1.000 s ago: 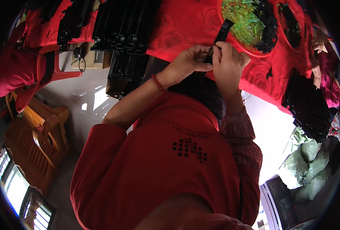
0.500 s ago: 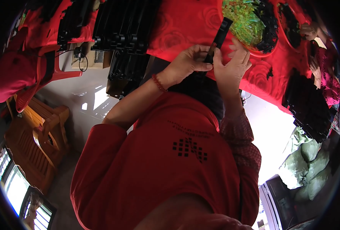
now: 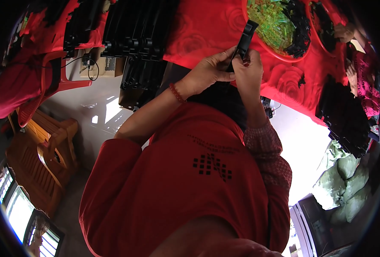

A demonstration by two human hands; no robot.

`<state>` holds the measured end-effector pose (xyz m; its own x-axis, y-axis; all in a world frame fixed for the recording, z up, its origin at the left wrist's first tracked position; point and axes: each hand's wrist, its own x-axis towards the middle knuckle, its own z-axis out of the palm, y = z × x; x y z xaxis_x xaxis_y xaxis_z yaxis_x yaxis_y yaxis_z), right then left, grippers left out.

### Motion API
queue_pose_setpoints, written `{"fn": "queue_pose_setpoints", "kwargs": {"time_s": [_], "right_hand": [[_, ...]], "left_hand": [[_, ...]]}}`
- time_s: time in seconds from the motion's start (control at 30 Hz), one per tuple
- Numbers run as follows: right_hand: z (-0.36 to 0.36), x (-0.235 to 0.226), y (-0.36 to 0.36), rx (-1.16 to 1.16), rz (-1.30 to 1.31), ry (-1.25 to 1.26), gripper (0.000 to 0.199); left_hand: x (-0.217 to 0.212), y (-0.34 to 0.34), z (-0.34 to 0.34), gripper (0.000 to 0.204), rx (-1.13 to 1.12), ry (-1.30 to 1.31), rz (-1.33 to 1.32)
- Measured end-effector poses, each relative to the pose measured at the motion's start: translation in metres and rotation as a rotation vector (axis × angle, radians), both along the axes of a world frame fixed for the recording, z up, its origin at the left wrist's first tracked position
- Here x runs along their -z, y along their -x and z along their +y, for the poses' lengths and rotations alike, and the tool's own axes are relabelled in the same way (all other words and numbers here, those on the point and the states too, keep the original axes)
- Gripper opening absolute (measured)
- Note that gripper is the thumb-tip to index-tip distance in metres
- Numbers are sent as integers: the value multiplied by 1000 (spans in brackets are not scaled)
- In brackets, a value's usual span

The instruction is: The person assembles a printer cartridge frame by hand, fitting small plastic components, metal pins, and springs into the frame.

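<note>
A red, rose-patterned tabletop (image 3: 207,30) fills the upper part of the frame, with a red-clothed torso and sleeves taking up the lower centre. At the upper left of the tabletop lies a stack of long black plastic parts (image 3: 134,30), and another heap of black parts (image 3: 346,115) spreads along its right edge. A round red basin (image 3: 262,53) at the upper right of centre holds translucent green pieces (image 3: 271,21) and small black pieces (image 3: 299,25). Wooden furniture (image 3: 40,150) stands at the left on the pale floor. Just below the basin, the left hand (image 3: 209,73), with a red bead bracelet (image 3: 177,93) on its wrist, and the right hand (image 3: 249,73) meet around a narrow black plastic strip (image 3: 244,38) that stands tilted over the basin's rim. The fingers of both hands are closed on the strip's lower end, the two hands touching each other.
</note>
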<state>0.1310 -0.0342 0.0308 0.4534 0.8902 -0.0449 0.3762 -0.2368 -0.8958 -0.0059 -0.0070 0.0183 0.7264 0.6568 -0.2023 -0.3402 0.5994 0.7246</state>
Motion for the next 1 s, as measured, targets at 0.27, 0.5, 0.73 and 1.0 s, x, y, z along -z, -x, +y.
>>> {"fn": "queue_pose_setpoints", "kwargs": {"time_s": [0.27,0.5,0.73,1.0], "right_hand": [[2,7,-7,-66,-182,78,22],[-9,-27,-21,-241,557,40,26],[-13,-25,-33,-199,637,9,29],[-16,-18,-29,-189,571,-32,24]], "left_hand": [[0,0,2,77,9,-53,28],[-3,5,10,73,55,-68,97],[-20,4,9,68,43,-36,59],[-29,2,4,68,38,-16,114]]}}
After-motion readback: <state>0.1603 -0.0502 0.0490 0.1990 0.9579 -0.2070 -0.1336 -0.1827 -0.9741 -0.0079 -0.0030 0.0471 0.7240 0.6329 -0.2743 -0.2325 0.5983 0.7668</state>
